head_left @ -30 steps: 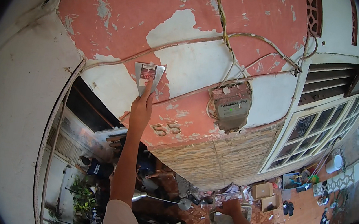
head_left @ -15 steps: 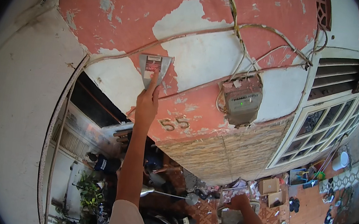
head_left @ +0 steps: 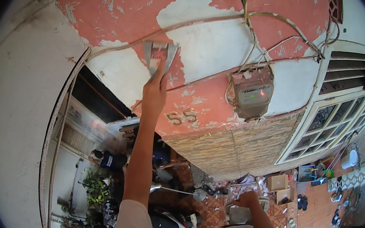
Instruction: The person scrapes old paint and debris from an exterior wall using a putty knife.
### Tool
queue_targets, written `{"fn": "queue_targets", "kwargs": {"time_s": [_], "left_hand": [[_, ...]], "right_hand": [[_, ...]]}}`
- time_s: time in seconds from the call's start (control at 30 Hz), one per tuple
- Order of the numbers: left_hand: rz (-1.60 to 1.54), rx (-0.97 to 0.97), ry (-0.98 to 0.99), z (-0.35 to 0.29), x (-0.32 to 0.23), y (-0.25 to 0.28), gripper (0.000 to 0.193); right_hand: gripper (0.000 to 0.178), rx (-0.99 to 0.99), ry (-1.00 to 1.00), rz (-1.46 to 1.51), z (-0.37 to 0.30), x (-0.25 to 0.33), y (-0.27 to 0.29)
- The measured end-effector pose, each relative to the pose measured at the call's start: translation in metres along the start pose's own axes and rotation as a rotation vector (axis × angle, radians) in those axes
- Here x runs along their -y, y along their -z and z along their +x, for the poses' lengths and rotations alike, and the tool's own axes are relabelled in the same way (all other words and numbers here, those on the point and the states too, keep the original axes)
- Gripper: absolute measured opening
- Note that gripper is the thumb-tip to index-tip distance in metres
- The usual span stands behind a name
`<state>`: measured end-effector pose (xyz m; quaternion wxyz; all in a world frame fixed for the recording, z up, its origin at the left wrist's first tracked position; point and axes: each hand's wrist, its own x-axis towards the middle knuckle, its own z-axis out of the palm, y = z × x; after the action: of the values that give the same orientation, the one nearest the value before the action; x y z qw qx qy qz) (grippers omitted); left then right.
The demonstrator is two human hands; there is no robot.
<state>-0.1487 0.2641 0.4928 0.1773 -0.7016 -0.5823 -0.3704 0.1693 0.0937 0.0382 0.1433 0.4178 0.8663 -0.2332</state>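
Note:
My left hand (head_left: 153,95) reaches up, closed on a wide-bladed scraper (head_left: 158,50), its index finger stretched along the blade. The blade lies against the wall (head_left: 126,17), where salmon-pink paint is flaking and large white patches show. Just above the blade a cable runs across the wall. Down at the lower right, my right hand (head_left: 248,200) is closed in a fist near my body; whether anything is inside it is hidden.
An electricity meter (head_left: 253,95) hangs right of the scraper, with cables (head_left: 247,18) above. Far below on the tiled floor are cardboard boxes (head_left: 277,182), paint flakes, a motorcycle (head_left: 168,222) and sandals (head_left: 302,202). A person (head_left: 109,159) is at the lower left.
My left hand and the scraper have shifted slightly upward along the wall. The view has tilted a little, and a red light now shows on the meter.

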Motion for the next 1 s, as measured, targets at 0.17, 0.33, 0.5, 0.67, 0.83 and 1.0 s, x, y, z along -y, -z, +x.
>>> {"fn": "queue_targets", "kwargs": {"time_s": [0.17,0.33,0.5,0.67,0.83,1.0], "left_hand": [[-0.144,-0.016,0.057,-0.001,-0.015,-0.007,0.055],[-0.182,-0.036,0.138,-0.014,-0.017,-0.012,0.054],[-0.17,-0.042,0.114,-0.003,-0.029,-0.005,0.053],[-0.05,-0.076,0.006,-0.016,-0.003,-0.014,0.055],[-0.043,-0.122,-0.024,-0.022,0.003,-0.015,0.055],[-0.068,-0.063,0.041,-0.021,-0.004,-0.018,0.054]], "right_hand": [[0.08,0.049,-0.004,0.001,-0.008,0.006,0.019],[0.078,0.011,0.0,-0.009,-0.005,0.0,0.008],[0.076,0.021,-0.015,0.048,-0.007,0.001,0.013],[0.075,0.029,-0.029,0.053,-0.006,-0.002,0.012],[0.075,0.023,-0.006,0.038,-0.004,0.002,0.011],[0.075,-0.045,-0.006,0.039,-0.008,-0.004,0.003]]}}
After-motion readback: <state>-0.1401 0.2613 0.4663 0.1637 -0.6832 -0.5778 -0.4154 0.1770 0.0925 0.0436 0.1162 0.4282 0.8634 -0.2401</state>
